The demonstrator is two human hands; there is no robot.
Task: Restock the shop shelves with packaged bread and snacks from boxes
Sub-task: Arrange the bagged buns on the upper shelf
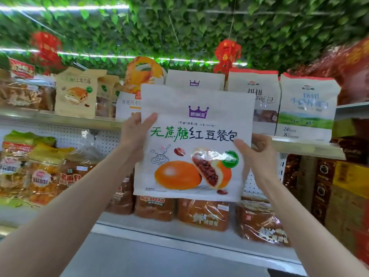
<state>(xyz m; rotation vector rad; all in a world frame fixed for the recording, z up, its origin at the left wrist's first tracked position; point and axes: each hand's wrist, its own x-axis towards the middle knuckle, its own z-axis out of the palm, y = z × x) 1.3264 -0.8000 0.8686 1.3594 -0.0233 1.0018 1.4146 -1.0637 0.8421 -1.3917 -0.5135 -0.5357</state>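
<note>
— Where is the bread bag (191, 140)?

— Up in the air in front of the shelves, upright, its printed face toward the camera. It is white, with a purple crown logo, green and black lettering, and pictured buns. Its top edge overlaps the goods on the upper shelf (60, 116). Its bottom edge hangs just above the wrapped loaves (203, 213) on the lower shelf (123, 226).

— Who has hold of it?

— Both hands. The left hand (133, 132) pinches the left edge, thumb on the front and fingers out of sight behind. The right hand (257, 152) pinches the right edge the same way, thumb on the print, fingers (259, 141) curled at the back.

— What stands directly behind it?

— A matching bag (194, 79) with the same crown logo, on the upper shelf, mostly covered by the held one. To the right of that are two white bags with red tops (253, 92). To the left are an orange pack and a tan paper bag (76, 92).

— And further left?

— Clear-wrapped breads on both levels, too blurred to read well.

— Overhead?

— A ceiling of green leaves (179, 27) with light strips, and a red lantern (226, 54) hanging from it.
</note>
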